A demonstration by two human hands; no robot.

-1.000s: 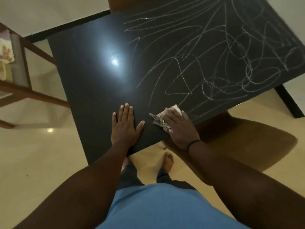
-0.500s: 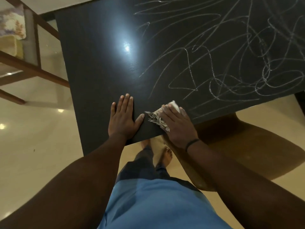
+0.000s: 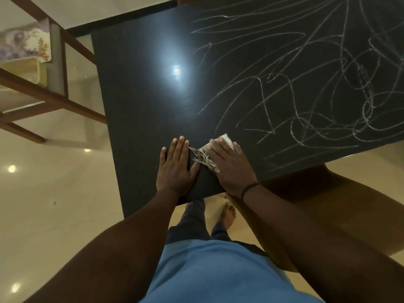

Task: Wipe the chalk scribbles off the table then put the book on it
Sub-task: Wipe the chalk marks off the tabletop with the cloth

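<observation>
A black table (image 3: pixel 140 88) fills the upper middle of the head view. White chalk scribbles (image 3: pixel 306 88) cover its right half; the left half shows only a light reflection. My right hand (image 3: pixel 229 165) presses flat on a frayed pale cloth (image 3: pixel 205 157) near the table's front edge, fingers straight over it. My left hand (image 3: pixel 177 169) rests flat on the table just left of the cloth, fingers together and thumb out towards the cloth's fringe. No book is in view.
A brown wooden chair (image 3: pixel 328 200) stands under the table's front right edge. To the left is a wooden frame (image 3: pixel 56 101) holding a floral cloth (image 3: pixel 26 43) and a pale container (image 3: pixel 26 68). My bare foot (image 3: pixel 227 215) stands on the glossy cream floor.
My right hand and the cloth have shifted slightly left, closer to my left hand. The camera has moved, so the table sits a little differently in the view.
</observation>
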